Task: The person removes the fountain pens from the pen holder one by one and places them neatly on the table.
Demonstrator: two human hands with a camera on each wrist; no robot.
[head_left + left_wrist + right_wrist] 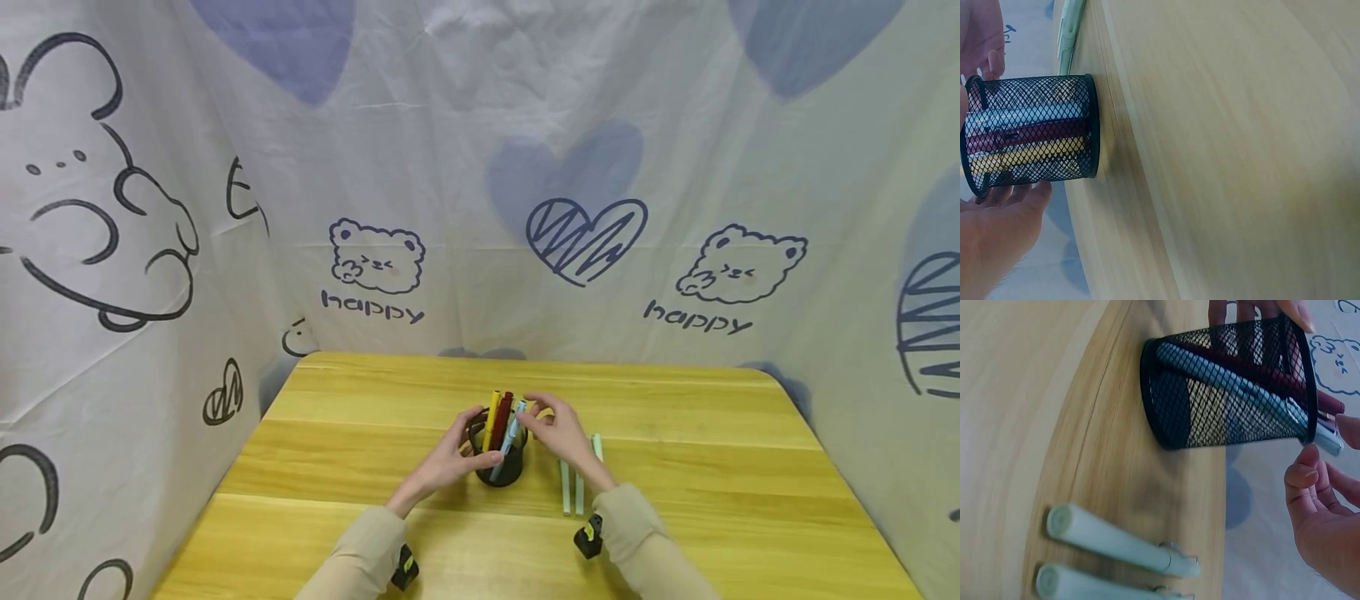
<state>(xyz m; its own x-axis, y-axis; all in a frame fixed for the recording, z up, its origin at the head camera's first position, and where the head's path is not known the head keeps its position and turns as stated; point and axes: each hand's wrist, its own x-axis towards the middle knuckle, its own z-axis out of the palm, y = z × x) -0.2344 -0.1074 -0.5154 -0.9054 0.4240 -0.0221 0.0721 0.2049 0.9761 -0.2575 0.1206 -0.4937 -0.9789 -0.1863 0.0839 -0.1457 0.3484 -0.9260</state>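
Note:
A black mesh pen holder (501, 477) stands upright on the table. My left hand (448, 460) grips it around the side near the rim, thumb in front and fingers behind. Inside lean a yellow pen (491, 421), a dark red pen (502, 418) and a light blue pen (513, 429). My right hand (557, 429) is at the upper end of the light blue pen. In the right wrist view, this pen's end pokes past the rim between the parted thumb and fingers of the right hand (1329, 531).
Light green pens (566, 490) lie on the wooden table (697, 475), right of the holder and partly beneath my right forearm. A patterned cloth (480, 275) hangs behind the table. Small black devices are worn at both wrists.

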